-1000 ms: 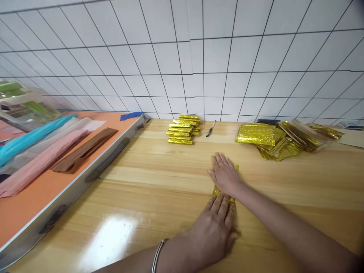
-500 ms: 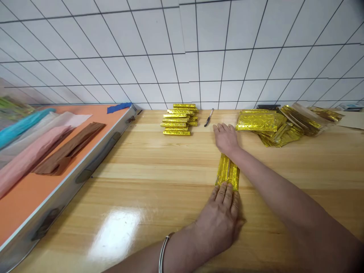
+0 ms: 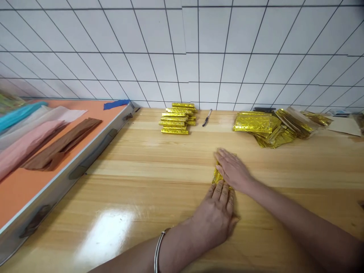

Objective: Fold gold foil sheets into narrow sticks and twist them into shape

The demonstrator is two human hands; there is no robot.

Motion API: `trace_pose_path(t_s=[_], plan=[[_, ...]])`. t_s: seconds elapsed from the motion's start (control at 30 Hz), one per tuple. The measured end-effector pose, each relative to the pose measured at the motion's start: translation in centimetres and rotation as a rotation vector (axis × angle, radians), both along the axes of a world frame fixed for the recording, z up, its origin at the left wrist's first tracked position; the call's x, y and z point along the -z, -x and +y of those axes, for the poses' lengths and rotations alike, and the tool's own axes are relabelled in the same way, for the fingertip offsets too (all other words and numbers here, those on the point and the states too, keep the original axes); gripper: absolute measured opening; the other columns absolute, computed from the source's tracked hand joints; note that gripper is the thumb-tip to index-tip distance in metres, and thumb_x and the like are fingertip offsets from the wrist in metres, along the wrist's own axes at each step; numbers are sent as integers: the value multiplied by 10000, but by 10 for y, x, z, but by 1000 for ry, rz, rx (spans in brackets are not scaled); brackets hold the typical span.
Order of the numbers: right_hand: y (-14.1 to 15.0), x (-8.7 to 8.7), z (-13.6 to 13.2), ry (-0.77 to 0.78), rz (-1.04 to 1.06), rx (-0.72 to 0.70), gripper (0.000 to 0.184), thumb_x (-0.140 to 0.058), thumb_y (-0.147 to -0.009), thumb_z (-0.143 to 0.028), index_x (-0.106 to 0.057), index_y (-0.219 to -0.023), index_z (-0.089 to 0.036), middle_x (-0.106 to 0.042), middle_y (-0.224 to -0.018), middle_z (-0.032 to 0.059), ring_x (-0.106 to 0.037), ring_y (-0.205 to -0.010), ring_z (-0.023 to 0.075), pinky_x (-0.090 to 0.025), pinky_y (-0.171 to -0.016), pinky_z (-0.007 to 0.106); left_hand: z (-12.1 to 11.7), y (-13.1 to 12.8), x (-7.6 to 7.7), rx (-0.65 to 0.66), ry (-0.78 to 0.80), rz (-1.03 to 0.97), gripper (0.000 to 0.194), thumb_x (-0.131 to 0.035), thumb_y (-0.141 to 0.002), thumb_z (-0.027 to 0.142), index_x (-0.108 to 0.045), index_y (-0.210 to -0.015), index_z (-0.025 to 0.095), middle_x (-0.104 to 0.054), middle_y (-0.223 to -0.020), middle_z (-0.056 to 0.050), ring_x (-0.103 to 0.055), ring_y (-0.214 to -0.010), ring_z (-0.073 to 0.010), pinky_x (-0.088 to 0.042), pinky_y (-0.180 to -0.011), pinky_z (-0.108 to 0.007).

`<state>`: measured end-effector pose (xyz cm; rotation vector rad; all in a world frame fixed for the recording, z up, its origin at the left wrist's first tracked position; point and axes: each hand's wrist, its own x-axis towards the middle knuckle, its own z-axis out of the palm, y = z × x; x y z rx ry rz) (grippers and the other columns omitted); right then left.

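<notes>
A gold foil packet point(image 3: 216, 176) lies flat on the wooden table point(image 3: 159, 167), mostly covered by my two hands. My left hand point(image 3: 217, 212), with a silver bangle at the wrist, rests on the packet's near end, its fingers stretched forward and flat. Over the far part lies my right hand point(image 3: 233, 170), palm down and slightly blurred, fingers extended. Beyond them sits a stack of narrow gold foil bundles point(image 3: 174, 121), with a pen point(image 3: 207, 118) beside it. To the right is a pile of flat gold foil packets point(image 3: 253, 122).
At left, an orange board point(image 3: 85, 151) with a metal latched side carries folded brown paper point(image 3: 65, 144), pink paper point(image 3: 31, 140), a turquoise roll point(image 3: 22, 115) and a blue strip point(image 3: 116, 104). A tiled wall point(image 3: 159, 34) closes off the back. Pale card point(image 3: 344, 126) lies far right.
My right hand has come back toward me from the packet's far end and now lies over the packet, near my left hand. The left hand stays on the near end.
</notes>
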<state>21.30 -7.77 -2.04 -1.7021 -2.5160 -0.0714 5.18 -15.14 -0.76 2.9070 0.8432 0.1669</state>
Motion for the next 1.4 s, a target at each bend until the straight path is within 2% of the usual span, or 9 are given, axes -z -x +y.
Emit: trace_pose_path(t_s=[0.13, 0.3, 0.47, 0.6, 0.67, 0.73, 0.87, 1.1, 1.4], plan=[[-8, 13, 8, 48, 18, -9, 686, -216, -908, -548, -222, -1430, -103, -165, -1505, 126, -126, -1376, 252, -150, -1096, 415, 0, 0, -1, -12, 14, 15, 592, -277, -934, 442, -343, -1350, 25, -347, -1398, -224, -264, -1328, -331, -200, -1078, -457], [-14, 11, 27, 69, 27, -45, 652, -168, -918, -525, -195, -1441, -136, -156, -1510, 89, -111, -1380, 233, -148, -1100, 415, -5, -1, 1, -12, -7, 33, 582, -291, -934, 432, -341, -1350, 29, -322, -1411, -226, -250, -1334, -333, -198, -1076, -459], [-16, 14, 32, 52, 36, -45, 627, -162, -926, -498, -199, -1441, -143, -161, -1509, 77, -118, -1380, 226, -146, -1103, 409, -10, 2, 3, -18, -5, -1, 590, -311, -923, 465, -370, -1329, 42, -347, -1401, -213, -262, -1328, -330, -232, -1071, -451], [-16, 18, 33, 40, 42, -41, 625, -167, -926, -493, -205, -1439, -139, -163, -1509, 80, -122, -1379, 224, -150, -1102, 413, 6, 10, -3, -21, 58, -116, 486, -372, -914, 396, -405, -1310, 116, -412, -1367, -143, -375, -1260, -260, -308, -1047, -393], [-16, 19, 33, 38, 41, -40, 628, -177, -923, -495, -214, -1436, -135, -171, -1507, 84, -130, -1377, 224, -154, -1101, 413, 20, 11, -5, -99, 34, -178, 464, -396, -903, 355, -407, -1304, 122, -421, -1346, -154, -402, -1227, -264, -335, -1019, -417], [-17, 20, 33, 36, 40, -42, 625, -180, -924, -490, -217, -1435, -132, -175, -1506, 85, -132, -1377, 222, -153, -1102, 411, 34, 11, -4, -157, 20, -174, 440, -405, -904, 349, -422, -1285, 128, -431, -1342, -141, -391, -1233, -259, -323, -1022, -424], [-17, 20, 33, 31, 46, -45, 609, -173, -929, -466, -209, -1437, -130, -169, -1508, 83, -118, -1380, 220, -146, -1103, 415, 44, 10, 1, -149, 4, -91, 507, -414, -897, 430, -410, -1298, 120, -439, -1352, -131, -343, -1279, -261, -287, -1037, -415], [-17, 20, 31, 15, 64, -52, 603, -181, -928, -464, -236, -1430, -135, -188, -1503, 81, -133, -1377, 219, -151, -1103, 411, 28, 15, 1, -158, -28, -36, 581, -448, -866, 473, -402, -1305, 96, -463, -1331, -154, -358, -1266, -269, -285, -1029, -415], [-18, 22, 30, 0, 78, -57, 610, -179, -927, -471, -244, -1428, -129, -196, -1500, 87, -134, -1377, 222, -151, -1103, 410, 7, 40, -10, -114, 94, -17, 609, -508, -841, 423, -361, -1348, 121, -404, -1387, -124, -347, -1270, -278, -307, -1049, -425]])
